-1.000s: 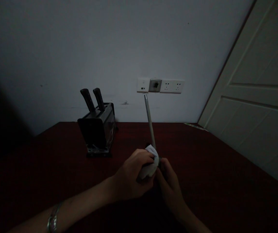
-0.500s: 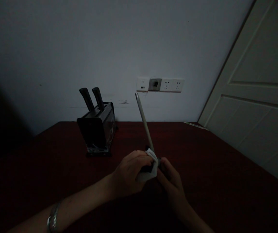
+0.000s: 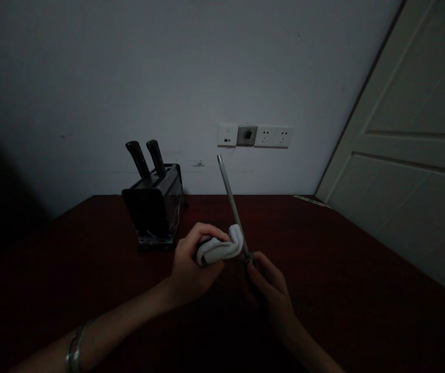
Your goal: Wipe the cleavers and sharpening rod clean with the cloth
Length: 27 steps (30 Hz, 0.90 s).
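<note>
My right hand point(image 3: 269, 284) grips the dark handle of a sharpening steel point(image 3: 230, 198), whose grey rod points up and slightly left over the table. My left hand point(image 3: 191, 264) is closed on a folded white cloth point(image 3: 219, 249), and the cloth presses against the lower part of the rod just above the handle. A metal bracelet point(image 3: 73, 348) sits on my left wrist. The handle itself is mostly hidden in my right fist.
A black knife block point(image 3: 153, 208) with two dark knife handles stands at the back left of the dark red table point(image 3: 346, 280). Wall sockets point(image 3: 255, 135) sit on the pale wall behind. A white door point(image 3: 412, 155) stands at the right.
My left hand has pulled the cloth off the handle end and turned it, so the cloth now sits on the rod's base. The rod has tilted a little and dropped slightly.
</note>
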Motion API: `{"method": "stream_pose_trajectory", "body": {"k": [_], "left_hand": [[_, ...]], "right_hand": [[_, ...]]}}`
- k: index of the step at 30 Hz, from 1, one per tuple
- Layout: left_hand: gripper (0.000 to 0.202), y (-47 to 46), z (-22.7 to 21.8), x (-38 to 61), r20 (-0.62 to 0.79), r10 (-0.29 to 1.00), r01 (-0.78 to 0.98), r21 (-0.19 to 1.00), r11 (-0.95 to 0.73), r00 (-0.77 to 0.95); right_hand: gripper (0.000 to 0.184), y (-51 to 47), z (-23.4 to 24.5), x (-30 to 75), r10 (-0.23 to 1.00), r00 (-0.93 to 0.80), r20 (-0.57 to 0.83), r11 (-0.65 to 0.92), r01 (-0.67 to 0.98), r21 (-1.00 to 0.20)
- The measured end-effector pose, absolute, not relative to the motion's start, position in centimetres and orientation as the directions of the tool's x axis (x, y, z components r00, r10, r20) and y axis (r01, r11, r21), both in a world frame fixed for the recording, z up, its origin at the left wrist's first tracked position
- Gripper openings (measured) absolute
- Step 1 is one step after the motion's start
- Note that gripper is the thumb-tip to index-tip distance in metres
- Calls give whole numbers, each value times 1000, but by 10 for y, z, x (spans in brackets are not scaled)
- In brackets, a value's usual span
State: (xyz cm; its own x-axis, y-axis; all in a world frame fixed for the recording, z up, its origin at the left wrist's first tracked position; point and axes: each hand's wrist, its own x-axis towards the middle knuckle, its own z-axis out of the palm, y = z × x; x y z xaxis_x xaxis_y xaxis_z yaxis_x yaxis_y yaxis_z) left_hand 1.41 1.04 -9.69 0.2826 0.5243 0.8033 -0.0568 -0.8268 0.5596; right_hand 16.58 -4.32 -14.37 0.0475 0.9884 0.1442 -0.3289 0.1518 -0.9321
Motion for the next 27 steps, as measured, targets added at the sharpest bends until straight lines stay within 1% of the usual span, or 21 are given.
{"method": "stream_pose_trajectory", "body": {"k": [1, 2, 3, 5, 7, 8, 10, 12, 13, 18, 22, 24, 27], "left_hand": [[35, 10, -97, 14, 796, 538, -43, 569, -821, 277], [35, 11, -97, 14, 804, 516, -37, 550, -835, 294], [35, 11, -97, 14, 819, 467, -45, 508, -860, 334], [38, 13, -99, 14, 837, 322, -98, 402, -910, 442], [42, 15, -102, 14, 828, 209, -156, 332, -930, 520], [42, 16, -103, 14, 819, 187, -165, 322, -932, 542], [41, 18, -104, 14, 808, 189, -147, 321, -936, 558], [35, 20, -105, 13, 805, 205, -125, 325, -937, 557], [32, 20, -105, 13, 810, 203, -128, 322, -938, 550], [21, 23, -107, 13, 854, 159, -200, 291, -936, 496], [18, 24, -107, 12, 840, 208, -195, 343, -919, 501], [19, 23, -106, 11, 824, 226, -192, 371, -909, 519], [19, 21, -102, 10, 805, 233, -193, 391, -900, 545]], "right_hand": [[21, -43, -144, 165, 989, 50, 141, 150, -331, -932], [21, -43, -144, 165, 989, 54, 139, 150, -330, -932], [20, -44, -144, 165, 988, 61, 144, 156, -325, -933], [17, -44, -142, 166, 981, 74, 178, 192, -285, -939], [14, -44, -140, 167, 967, 78, 242, 253, -205, -945], [13, -44, -138, 167, 959, 76, 272, 281, -152, -948], [13, -43, -136, 169, 948, 73, 310, 315, -53, -948], [15, -44, -135, 169, 950, 73, 302, 303, 0, -953], [17, -45, -135, 168, 955, 77, 287, 288, 2, -958], [20, -47, -134, 163, 985, 26, 173, 175, -139, -975], [22, -47, -135, 160, 994, -37, 107, 93, -267, -959], [22, -47, -136, 161, 993, -59, 100, 77, -307, -949], [21, -47, -137, 163, 987, -106, 124, 84, -317, -945]]}}
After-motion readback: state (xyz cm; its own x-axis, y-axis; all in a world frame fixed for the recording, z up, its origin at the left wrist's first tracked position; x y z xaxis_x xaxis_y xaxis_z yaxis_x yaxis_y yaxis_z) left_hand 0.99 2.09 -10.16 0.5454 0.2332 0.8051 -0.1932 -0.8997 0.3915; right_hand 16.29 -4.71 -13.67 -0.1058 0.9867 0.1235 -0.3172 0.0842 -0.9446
